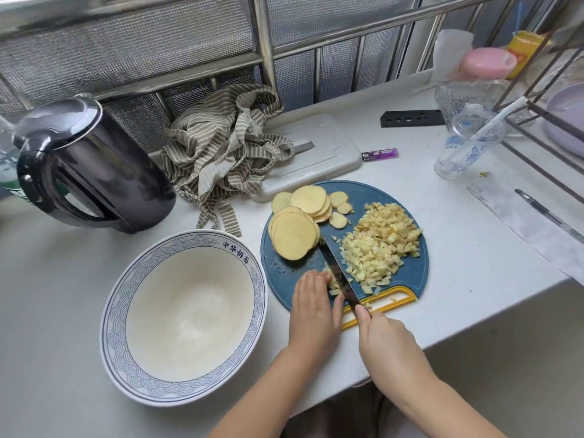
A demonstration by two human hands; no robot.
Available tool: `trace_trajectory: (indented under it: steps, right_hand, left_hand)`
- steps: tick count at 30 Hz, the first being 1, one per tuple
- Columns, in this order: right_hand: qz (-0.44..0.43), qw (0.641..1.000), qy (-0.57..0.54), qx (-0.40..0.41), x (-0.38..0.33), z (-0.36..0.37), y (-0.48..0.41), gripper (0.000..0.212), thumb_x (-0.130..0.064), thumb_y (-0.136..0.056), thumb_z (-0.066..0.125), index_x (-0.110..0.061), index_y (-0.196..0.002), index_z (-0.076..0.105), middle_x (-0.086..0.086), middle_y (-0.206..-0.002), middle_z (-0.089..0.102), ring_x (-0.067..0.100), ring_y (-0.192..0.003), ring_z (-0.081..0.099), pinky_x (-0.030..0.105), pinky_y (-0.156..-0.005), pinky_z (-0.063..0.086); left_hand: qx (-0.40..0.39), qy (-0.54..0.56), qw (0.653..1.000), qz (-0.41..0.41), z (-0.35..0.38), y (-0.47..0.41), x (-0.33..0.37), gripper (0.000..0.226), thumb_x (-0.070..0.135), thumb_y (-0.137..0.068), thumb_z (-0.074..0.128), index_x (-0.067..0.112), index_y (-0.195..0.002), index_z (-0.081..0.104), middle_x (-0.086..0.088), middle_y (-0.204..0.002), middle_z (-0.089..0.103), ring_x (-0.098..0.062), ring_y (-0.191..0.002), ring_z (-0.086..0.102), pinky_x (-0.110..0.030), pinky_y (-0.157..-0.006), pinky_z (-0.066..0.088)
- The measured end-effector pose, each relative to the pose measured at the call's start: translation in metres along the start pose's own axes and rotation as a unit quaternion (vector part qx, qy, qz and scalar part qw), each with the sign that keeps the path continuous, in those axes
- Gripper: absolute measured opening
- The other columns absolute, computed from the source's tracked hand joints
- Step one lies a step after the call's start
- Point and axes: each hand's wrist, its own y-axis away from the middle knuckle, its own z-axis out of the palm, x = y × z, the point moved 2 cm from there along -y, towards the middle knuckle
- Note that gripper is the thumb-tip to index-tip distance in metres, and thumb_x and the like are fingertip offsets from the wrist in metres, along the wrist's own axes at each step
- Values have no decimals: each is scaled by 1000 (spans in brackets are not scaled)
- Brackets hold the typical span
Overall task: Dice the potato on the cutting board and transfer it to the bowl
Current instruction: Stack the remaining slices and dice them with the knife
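Observation:
A round blue cutting board (407, 273) with a yellow handle lies near the counter's front edge. Round potato slices (295, 237) are stacked on its left and back. A heap of diced potato (380, 245) covers its right half. My right hand (384, 338) grips the handle of a dark knife (338, 273), whose blade lies across the board's front. My left hand (314, 306) presses curled fingers on a small pile of potato strips (332, 283) right beside the blade. A large white bowl (126, 368) with a blue patterned rim stands to the left of the board, with nothing in it.
A dark electric kettle (85, 165) stands at the back left. A striped cloth (227, 150) lies partly over a grey board (328, 150). A purple lighter (380, 154), a plastic cup (467, 143), a pen (546, 213) and a wire rack (543, 90) are to the right.

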Motion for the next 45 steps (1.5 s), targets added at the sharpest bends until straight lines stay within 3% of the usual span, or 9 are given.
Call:
trace_trajectory:
  steps: [5, 9, 12, 19, 25, 32, 36, 41, 45]
  right_hand:
    - [1, 1000, -18, 2, 4, 0, -3, 53, -45, -102, 16, -12, -102, 58, 9, -103, 67, 27, -98, 62, 32, -73, 41]
    - [5, 1000, -14, 4, 4, 4, -2, 53, -46, -102, 16, -12, -106, 56, 8, -104, 67, 26, -99, 62, 33, -79, 45]
    - [7, 1000, 4, 8, 2, 9, -2, 51, -47, -102, 17, -12, -108, 54, 7, -104, 67, 26, -100, 63, 33, -75, 42]
    - [18, 1000, 16, 13, 2, 15, -3, 48, -46, -102, 20, -11, -108, 52, 6, -104, 68, 25, -100, 64, 31, -77, 45]
    - [4, 1000, 1, 22, 5, 15, -3, 48, -46, -103, 20, -11, -111, 52, 8, -106, 68, 26, -101, 64, 31, -72, 41]
    - [-34, 992, 113, 45, 4, 17, 1, 46, -47, -103, 16, -15, -113, 47, 0, -104, 69, 20, -100, 66, 27, -66, 39]
    - [-25, 994, 98, 40, 3, 16, -1, 46, -46, -103, 17, -14, -114, 48, 1, -107, 68, 21, -101, 65, 27, -70, 42]
    - [2, 1000, -7, 31, 5, 13, -9, 48, -44, -104, 22, -10, -114, 54, 7, -110, 67, 23, -102, 64, 27, -71, 41]
    - [-15, 998, 43, 43, 4, 14, -7, 47, -45, -104, 20, -11, -116, 50, 5, -109, 67, 22, -102, 64, 27, -67, 36]
  left_hand:
    - [-27, 56, 998, -3, -4, -2, -3, 28, 17, -84, 39, 15, -111, 44, -6, -109, 51, -16, -107, 43, -29, -98, 34]
    - [-28, 67, 997, -17, -4, -2, -3, 33, 15, -83, 35, 7, -110, 53, -6, -110, 52, -15, -107, 42, -26, -99, 32]
    - [-31, 59, 998, -15, -4, -2, -3, 32, 15, -85, 35, 6, -109, 54, -7, -109, 53, -16, -107, 41, -26, -99, 32]
    - [-28, 35, 999, 7, -1, -1, -5, 30, 26, -86, 49, 10, -112, 47, -7, -107, 54, -18, -105, 44, -28, -96, 35]
    - [-9, -2, 1000, -2, 0, -2, -2, 28, 28, -85, 47, 14, -110, 43, -5, -104, 54, -16, -102, 44, -28, -94, 36]
    - [-17, 9, 1000, -13, -1, -2, -2, 28, 29, -85, 49, 13, -108, 48, -3, -106, 54, -14, -102, 45, -27, -92, 37]
    - [-26, 12, 1000, -12, -2, -2, 0, 35, 33, -85, 49, 8, -109, 53, -4, -108, 54, -14, -103, 43, -25, -93, 35]
    - [-28, 7, 998, -50, -2, -4, 4, 39, 37, -84, 43, 9, -109, 54, -2, -104, 52, -16, -102, 44, -29, -92, 40]
    - [-25, 7, 998, -56, -2, -4, 5, 39, 37, -84, 43, 8, -108, 55, -3, -103, 52, -16, -100, 44, -27, -91, 39]
